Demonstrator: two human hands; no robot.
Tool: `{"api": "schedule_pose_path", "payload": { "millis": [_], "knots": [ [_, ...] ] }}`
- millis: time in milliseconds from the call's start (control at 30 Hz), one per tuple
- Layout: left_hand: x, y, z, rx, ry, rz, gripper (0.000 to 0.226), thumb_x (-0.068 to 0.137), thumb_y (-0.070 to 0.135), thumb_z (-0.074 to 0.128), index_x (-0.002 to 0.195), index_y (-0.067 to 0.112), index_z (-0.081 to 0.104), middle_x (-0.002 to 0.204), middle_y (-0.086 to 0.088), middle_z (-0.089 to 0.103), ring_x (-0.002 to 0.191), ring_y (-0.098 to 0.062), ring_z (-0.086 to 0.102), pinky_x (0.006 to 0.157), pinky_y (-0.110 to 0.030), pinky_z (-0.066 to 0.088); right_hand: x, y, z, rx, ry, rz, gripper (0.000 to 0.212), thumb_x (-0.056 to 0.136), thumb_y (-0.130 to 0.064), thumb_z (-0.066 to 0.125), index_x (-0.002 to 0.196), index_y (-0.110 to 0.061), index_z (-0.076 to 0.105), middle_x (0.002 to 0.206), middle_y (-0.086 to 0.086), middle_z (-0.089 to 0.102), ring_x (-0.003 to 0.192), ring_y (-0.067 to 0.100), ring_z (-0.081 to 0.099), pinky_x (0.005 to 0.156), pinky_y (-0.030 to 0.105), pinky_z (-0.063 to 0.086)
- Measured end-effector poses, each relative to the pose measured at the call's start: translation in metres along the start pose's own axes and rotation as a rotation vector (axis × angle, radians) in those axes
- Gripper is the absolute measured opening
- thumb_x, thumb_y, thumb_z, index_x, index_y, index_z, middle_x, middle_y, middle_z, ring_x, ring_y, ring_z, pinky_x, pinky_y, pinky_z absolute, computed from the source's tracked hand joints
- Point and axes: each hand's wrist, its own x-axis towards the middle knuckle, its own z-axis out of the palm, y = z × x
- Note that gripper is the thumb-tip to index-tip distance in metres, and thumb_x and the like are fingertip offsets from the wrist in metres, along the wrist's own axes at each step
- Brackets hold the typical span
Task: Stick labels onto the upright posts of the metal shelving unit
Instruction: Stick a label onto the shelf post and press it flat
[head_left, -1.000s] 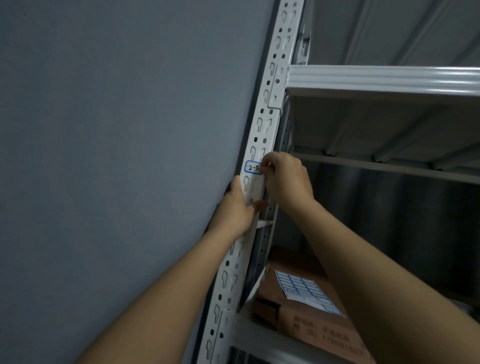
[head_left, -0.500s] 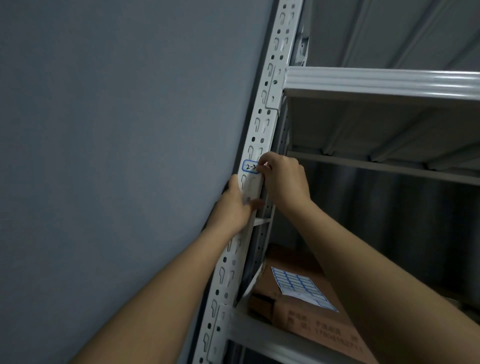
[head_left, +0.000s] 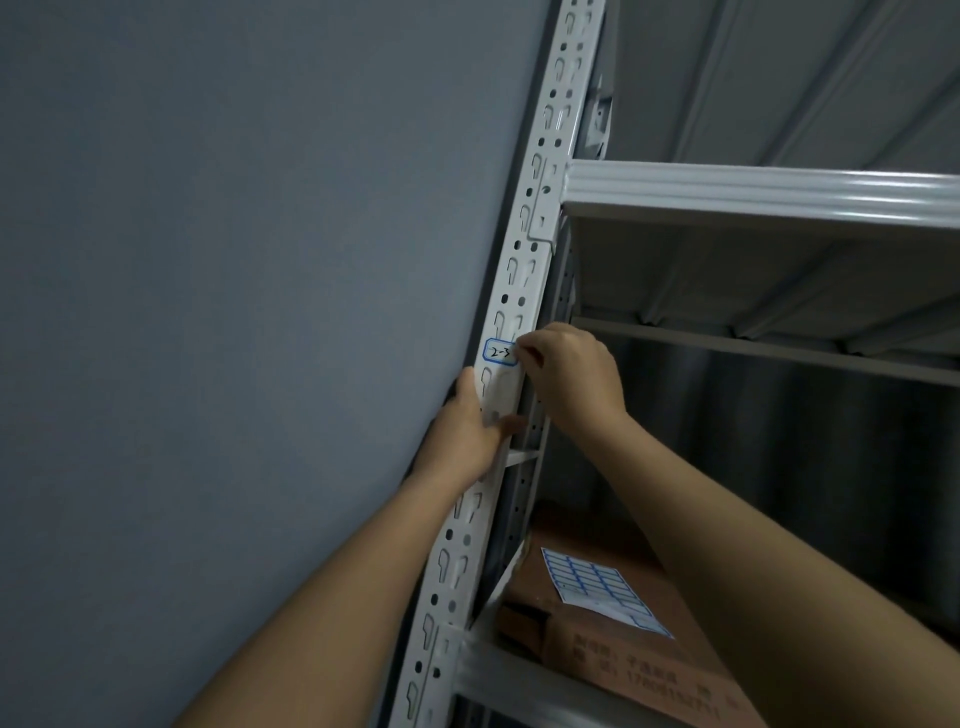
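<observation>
A white perforated upright post (head_left: 543, 171) of the metal shelving unit runs up beside the grey wall. A small blue-bordered label (head_left: 498, 352) marked "2-3" lies across the post's front face. My right hand (head_left: 569, 371) has curled fingers, and its fingertips press the label's right end against the post. Just below the label, my left hand (head_left: 470, 423) wraps round the post, thumb at the wall side and fingers across the front.
A sheet of blue-bordered labels (head_left: 597, 587) lies on a brown cardboard box (head_left: 670, 670) on the lower shelf (head_left: 519, 680). An upper shelf beam (head_left: 753, 195) crosses overhead. The grey wall (head_left: 234, 312) stands close on the left.
The label now shows more of its writing as my right fingertips have shifted slightly right along it. My left hand keeps its hold on the post.
</observation>
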Motion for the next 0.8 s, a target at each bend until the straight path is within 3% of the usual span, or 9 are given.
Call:
{"api": "schedule_pose_path", "payload": {
  "millis": [200, 367, 467, 600, 800],
  "knots": [
    [0.002, -0.001, 0.000, 0.046, -0.001, -0.006, 0.061, 0.085, 0.038, 0.065, 0.133, 0.021, 0.032, 0.132, -0.009, 0.054, 0.112, -0.029, 0.056, 0.089, -0.046, 0.049, 0.005, -0.014, -0.003, -0.224, -0.084, -0.052, 0.003, 0.094, -0.009, 0.056, 0.094, -0.006, 0.056, 0.102, 0.011, 0.063, 0.084, 0.029, 0.064, 0.073, 0.042, 0.055],
    [0.003, -0.002, 0.000, 0.041, -0.011, -0.031, 0.065, 0.084, 0.041, 0.066, 0.135, 0.023, 0.030, 0.133, -0.010, 0.053, 0.115, -0.031, 0.054, 0.091, -0.050, 0.048, 0.006, -0.018, -0.003, -0.248, -0.119, -0.040, 0.009, 0.094, -0.007, 0.056, 0.102, -0.004, 0.054, 0.105, 0.013, 0.062, 0.088, 0.030, 0.064, 0.075, 0.041, 0.055],
    [0.003, -0.003, 0.001, 0.032, -0.005, -0.025, 0.068, 0.083, 0.042, 0.067, 0.136, 0.021, 0.030, 0.133, -0.010, 0.054, 0.115, -0.030, 0.054, 0.092, -0.049, 0.048, 0.011, -0.019, -0.004, -0.171, -0.091, 0.031, 0.002, 0.094, -0.004, 0.052, 0.094, -0.005, 0.054, 0.098, 0.013, 0.062, 0.083, 0.030, 0.063, 0.072, 0.042, 0.054],
    [0.006, -0.004, 0.001, 0.026, -0.019, -0.049, 0.076, 0.084, 0.040, 0.067, 0.144, 0.024, 0.023, 0.137, -0.010, 0.050, 0.119, -0.030, 0.052, 0.094, -0.050, 0.047, 0.015, -0.025, -0.006, -0.174, -0.128, 0.069, 0.012, 0.092, -0.002, 0.054, 0.082, -0.008, 0.049, 0.095, 0.013, 0.064, 0.081, 0.030, 0.063, 0.071, 0.040, 0.055],
    [0.005, 0.001, 0.003, 0.009, 0.005, -0.048, 0.066, 0.083, 0.030, 0.069, 0.136, 0.014, 0.033, 0.132, -0.011, 0.050, 0.116, -0.030, 0.051, 0.094, -0.044, 0.046, 0.018, -0.036, -0.014, -0.262, -0.191, 0.051, 0.012, 0.091, 0.004, 0.051, 0.093, -0.008, 0.053, 0.106, 0.016, 0.062, 0.093, 0.032, 0.063, 0.066, 0.030, 0.040]
  ]
}}
